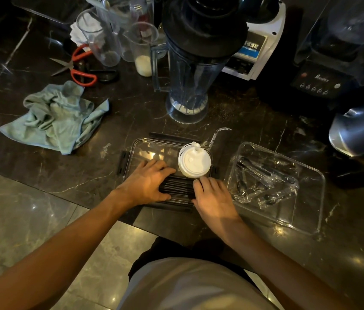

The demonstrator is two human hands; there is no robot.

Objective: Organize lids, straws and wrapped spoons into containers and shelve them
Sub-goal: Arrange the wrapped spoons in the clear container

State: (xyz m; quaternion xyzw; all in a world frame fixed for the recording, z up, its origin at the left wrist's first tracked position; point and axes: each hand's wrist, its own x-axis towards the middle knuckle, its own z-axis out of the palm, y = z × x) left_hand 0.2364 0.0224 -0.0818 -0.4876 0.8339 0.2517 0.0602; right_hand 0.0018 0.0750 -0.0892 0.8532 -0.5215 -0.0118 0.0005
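Both hands, left (147, 183) and right (213, 198), press flat-fingered on light, roll-prone straws (180, 186) beside stacked lids (194, 162); best gathered mid-length.

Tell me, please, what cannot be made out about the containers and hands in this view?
- Black straws: count and ends hidden under left hand and right hand.
- Wrapped spoons: number lost in wrapper glare.
- White lids: stack count unreadable from above.

Counter (42, 153): glossy dark veined stone. Containers (311, 198): clear smooth plastic. Towel (58, 117): soft, matt teal cloth.
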